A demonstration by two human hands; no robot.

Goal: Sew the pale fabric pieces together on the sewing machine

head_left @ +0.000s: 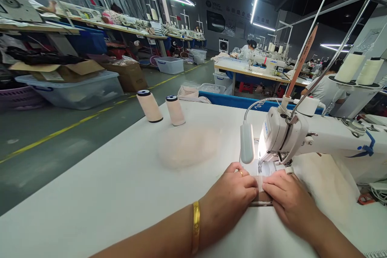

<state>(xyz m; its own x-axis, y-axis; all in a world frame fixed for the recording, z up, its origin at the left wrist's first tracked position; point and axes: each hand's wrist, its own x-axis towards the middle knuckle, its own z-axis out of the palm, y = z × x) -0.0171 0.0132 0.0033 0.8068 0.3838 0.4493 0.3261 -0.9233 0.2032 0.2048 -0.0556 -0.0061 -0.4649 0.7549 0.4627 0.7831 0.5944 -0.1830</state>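
Note:
My left hand (231, 197), with a gold bracelet and a ring, rests on the white table just in front of the sewing machine (278, 129). Its bent fingers pinch the left side of a small, pale piece of fabric (260, 183). On the other side, my right hand (290, 197) has its fingers closed on the right edge of that fabric. The presser foot (260, 166) is just beyond the fingertips, lit by the machine's lamp (247, 143). My fingers hide much of the fabric, and I cannot tell whether it lies under the foot.
Left of the machine lies a sheer pale heap of cloth (190, 145). Two thread cones, one left (150, 107) and one right (175, 111), stand behind it. More pale cloth (326, 181) lies beneath the machine arm. Orange-handled scissors (366, 198) are at the right.

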